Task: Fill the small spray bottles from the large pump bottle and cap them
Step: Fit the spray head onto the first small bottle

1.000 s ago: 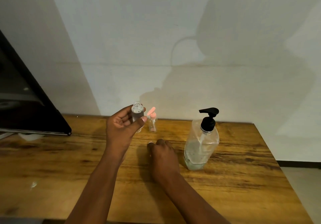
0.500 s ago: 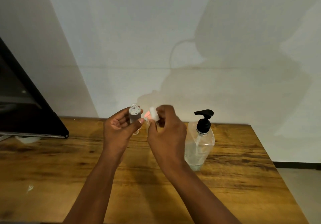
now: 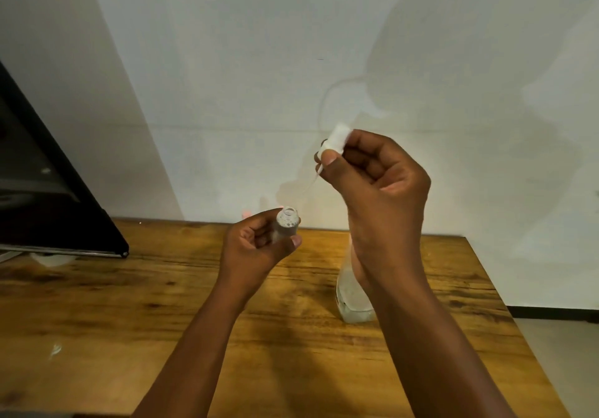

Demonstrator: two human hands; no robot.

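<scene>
My left hand grips a small clear spray bottle upright above the wooden table; its neck is uncapped. My right hand is raised higher and to the right, pinching a white spray cap between thumb and fingers, with its thin dip tube hanging down towards the left. The large clear pump bottle stands on the table behind my right wrist, which hides its pump head. A sliver of a pink-capped small bottle shows behind my left hand.
A black monitor leans over the table's back left corner. The table's right edge runs along the floor. A white wall rises right behind the table.
My right hand has lifted the white cap from the table up above the bottle. My left hand has kept hold of the small bottle, lowering slightly in view. The camera has moved closer.
</scene>
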